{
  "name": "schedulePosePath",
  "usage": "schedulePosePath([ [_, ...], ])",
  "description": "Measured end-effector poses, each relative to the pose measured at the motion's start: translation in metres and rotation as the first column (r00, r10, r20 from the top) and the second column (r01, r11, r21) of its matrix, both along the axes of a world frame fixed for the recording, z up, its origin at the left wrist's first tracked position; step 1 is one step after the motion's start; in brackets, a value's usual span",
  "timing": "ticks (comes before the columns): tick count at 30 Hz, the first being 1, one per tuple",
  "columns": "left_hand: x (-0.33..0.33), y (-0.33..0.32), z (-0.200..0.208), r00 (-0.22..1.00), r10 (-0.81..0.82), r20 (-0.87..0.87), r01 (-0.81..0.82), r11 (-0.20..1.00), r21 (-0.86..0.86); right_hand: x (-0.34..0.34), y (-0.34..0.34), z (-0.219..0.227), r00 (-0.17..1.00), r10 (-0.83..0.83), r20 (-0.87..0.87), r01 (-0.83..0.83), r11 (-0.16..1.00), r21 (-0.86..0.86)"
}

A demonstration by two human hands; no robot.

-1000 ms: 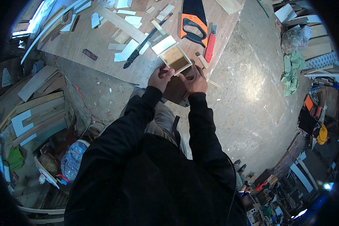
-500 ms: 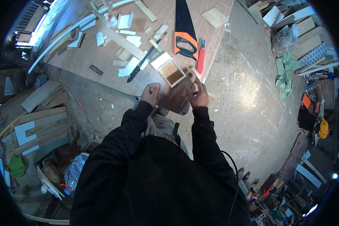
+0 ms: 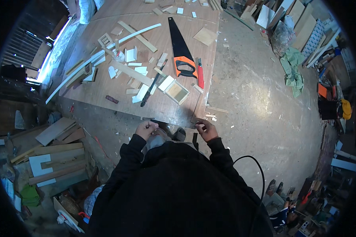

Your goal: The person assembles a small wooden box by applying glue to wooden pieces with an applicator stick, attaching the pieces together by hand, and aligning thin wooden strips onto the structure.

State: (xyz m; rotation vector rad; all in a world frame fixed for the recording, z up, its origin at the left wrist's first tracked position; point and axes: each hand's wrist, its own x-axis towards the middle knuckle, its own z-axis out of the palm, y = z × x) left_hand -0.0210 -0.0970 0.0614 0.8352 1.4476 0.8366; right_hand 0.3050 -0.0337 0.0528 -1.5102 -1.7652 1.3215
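My left hand is closed in front of the table's near edge, fingers curled to the thumb; anything in it is hidden. My right hand is at the table's near right corner, fingers bent, with a small dark bit at the tips that I cannot make out. Beyond them, a small open wooden box sits on the wooden table. Left of it lies a dark, slender tool. A short wood piece and a red-handled knife lie to its right.
A handsaw with an orange handle lies farther back. Wood offcuts and a long white strip cover the table's left part. Stacked boards stand on the floor at left. A black cable loops at my right; another person is at lower right.
Both hands have drawn back from beside the box toward my body and moved apart. The view has shifted, so more of the table's far side shows.
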Motion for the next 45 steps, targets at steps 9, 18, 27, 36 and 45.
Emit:
schedulePosePath([
  [9,0.011,0.003,0.046,0.986,-0.169,0.008,0.168,0.981,0.098,-0.010,-0.010,0.029,0.989,0.131,-0.065,-0.126,0.989,0.076],
  [18,0.033,-0.004,0.118,0.895,-0.386,0.222,0.362,0.921,0.143,-0.017,-0.024,0.070,0.887,0.283,-0.364,-0.302,0.953,0.003],
  [27,0.069,-0.008,0.147,0.549,-0.362,0.754,0.204,0.932,0.299,-0.088,-0.053,0.148,0.600,0.493,-0.630,-0.624,0.781,0.016],
  [36,0.027,0.008,0.160,0.687,-0.504,0.524,0.416,0.864,0.284,-0.138,-0.048,0.185,0.515,0.832,-0.207,-0.857,0.505,-0.104],
  [45,-0.054,0.043,0.166,0.794,-0.555,0.246,0.402,0.784,0.473,-0.246,-0.028,0.127,0.853,0.266,-0.449,-0.174,0.956,0.237],
])
